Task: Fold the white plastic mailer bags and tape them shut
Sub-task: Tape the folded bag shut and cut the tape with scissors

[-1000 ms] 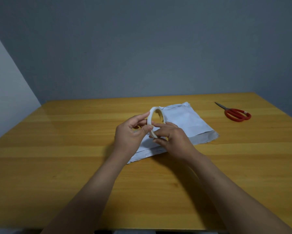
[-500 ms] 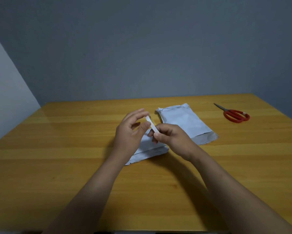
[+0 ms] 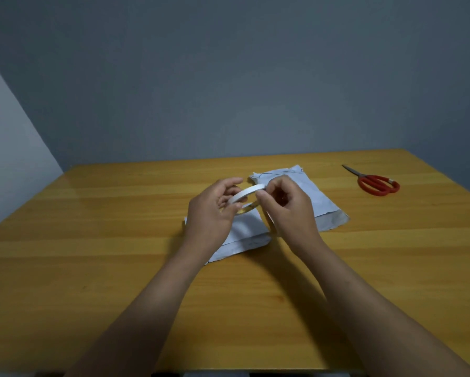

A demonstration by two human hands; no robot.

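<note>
Above the white mailer bags (image 3: 319,198), your left grip (image 3: 209,213) and right grip (image 3: 289,210) both hold the tape roll (image 3: 246,193); bags look folded, none taped yet.

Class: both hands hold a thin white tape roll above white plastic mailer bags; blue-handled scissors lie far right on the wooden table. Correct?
No: the head view shows red-handled metal scissors, not blue-handled; the rest holds.
</note>
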